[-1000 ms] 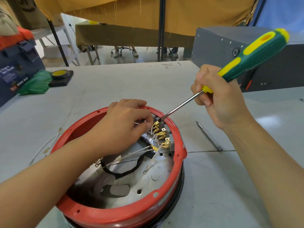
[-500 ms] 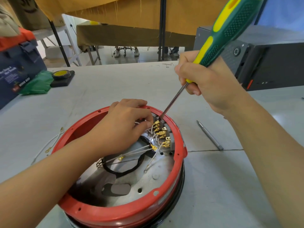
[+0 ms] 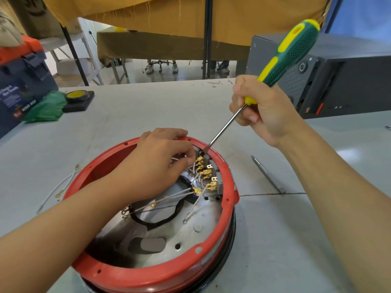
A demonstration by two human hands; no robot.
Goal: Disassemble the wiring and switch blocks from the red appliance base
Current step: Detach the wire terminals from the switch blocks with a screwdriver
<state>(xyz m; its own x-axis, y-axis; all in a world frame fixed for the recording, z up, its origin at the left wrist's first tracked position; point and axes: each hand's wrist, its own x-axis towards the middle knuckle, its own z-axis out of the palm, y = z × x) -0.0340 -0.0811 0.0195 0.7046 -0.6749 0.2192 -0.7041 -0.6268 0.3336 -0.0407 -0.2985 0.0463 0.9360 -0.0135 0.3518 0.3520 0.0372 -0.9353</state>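
On a grey worktable (image 3: 148, 106), a red appliance base (image 3: 160, 275) sits near the front edge. Most wires (image 3: 196, 182) remain clipped to its switch block (image 3: 219, 182). The left hand (image 3: 156, 166) pinches wires; the right hand (image 3: 266, 111) grips a screwdriver (image 3: 289, 53). A few loose wires (image 3: 61, 187) lie beside it.

**Plastic rim, bare metal pan, brass tabs**

The red appliance base (image 3: 160, 275) has a glossy plastic rim around a dull, scuffed sheet-metal pan (image 3: 190, 231). Shiny brass-coloured terminals (image 3: 206, 172) end matt white wires (image 3: 173, 196). The screwdriver (image 3: 273, 68) has a polished steel shaft and a dimpled, rubbery green-and-yellow handle. The tabletop (image 3: 148, 111) is smooth, matt grey. Far behind hangs coarse mustard cloth (image 3: 169, 15).
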